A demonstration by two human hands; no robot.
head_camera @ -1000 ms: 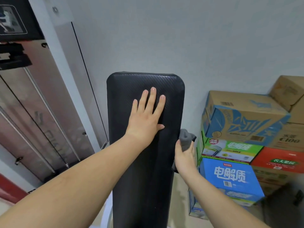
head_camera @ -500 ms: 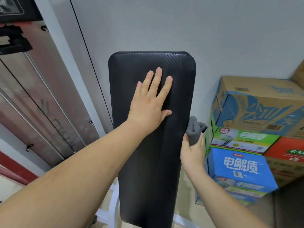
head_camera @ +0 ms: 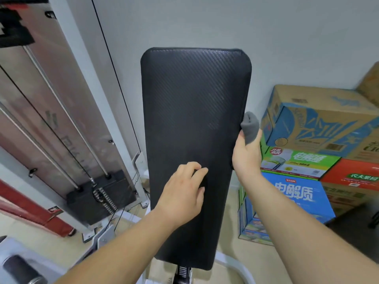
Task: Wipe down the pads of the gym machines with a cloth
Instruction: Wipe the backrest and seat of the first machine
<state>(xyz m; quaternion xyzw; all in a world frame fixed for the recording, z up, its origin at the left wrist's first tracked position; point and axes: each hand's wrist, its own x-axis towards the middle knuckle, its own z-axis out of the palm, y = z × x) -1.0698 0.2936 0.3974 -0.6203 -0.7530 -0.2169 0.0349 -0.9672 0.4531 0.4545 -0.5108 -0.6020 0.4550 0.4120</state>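
Grey-walled gym corner, black pad mid-wipe: right hand gripping cloth at edge, left hand loosely curled, face seemingly unwiped.

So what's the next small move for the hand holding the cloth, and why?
Probably slide the right hand with the grey cloth up the black pad's right edge: the cloth sits midway there, with the edge above apparently unwiped.
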